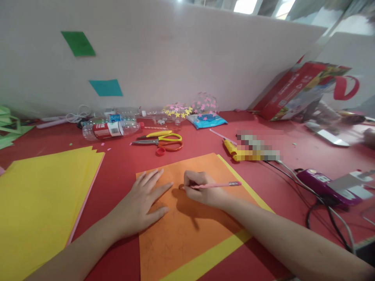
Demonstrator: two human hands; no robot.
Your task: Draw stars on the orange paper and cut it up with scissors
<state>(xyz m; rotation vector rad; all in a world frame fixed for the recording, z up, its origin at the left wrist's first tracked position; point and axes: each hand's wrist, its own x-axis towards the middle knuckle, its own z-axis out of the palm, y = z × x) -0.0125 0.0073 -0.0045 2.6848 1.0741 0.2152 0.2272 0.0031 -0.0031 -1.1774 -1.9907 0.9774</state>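
Observation:
An orange sheet of paper (202,238) lies before me on top of a yellow sheet (211,257), whose edges show at the right and bottom. Faint pencil outlines of stars (166,251) mark its lower left part. My left hand (146,201) rests flat on the orange sheet's left side, fingers spread. A pink pencil (218,185) is gripped in my right hand (205,191), its eraser end pointing right. The pencil's tip is hidden behind my fingers, close to the paper near the sheet's middle.
Yellow sheets (38,203) are stacked at left. Behind the orange paper lie scissors (158,141), a yellow cutter (158,134), a red cap (160,151) and plastic bottles (111,129). At right are a yellow glue gun (234,150), cables (310,189), a purple box (328,187) and a red bag (295,91).

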